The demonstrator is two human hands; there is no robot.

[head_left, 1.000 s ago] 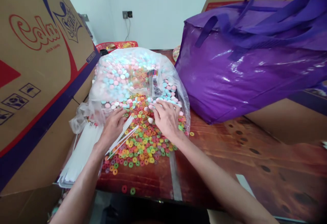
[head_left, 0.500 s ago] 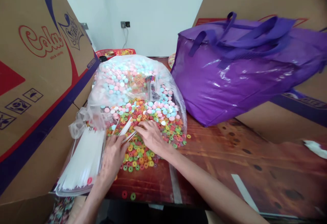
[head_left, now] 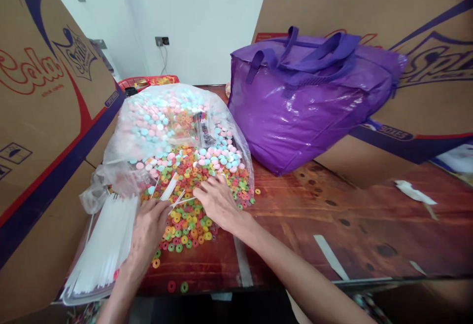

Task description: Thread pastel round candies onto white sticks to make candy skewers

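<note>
Hands working over rings (head_left: pixel 186 225) spilling from a bag (head_left: pixel 121 136) onto the table (head_left: pixel 332 215): left hand (head_left: pixel 148 228) is pinching a few sticks (head_left: pixel 170 190) in a closed grip, right hand (head_left: pixel 216 200) is pressing curled fingers among them, its grip unreadable; no ring is showing on the sticks.

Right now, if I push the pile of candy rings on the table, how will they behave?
Probably scatter rather than move together: the candy rings lie loose, and two already sit apart by the table edge. They look light and round, so some may roll off.
</note>
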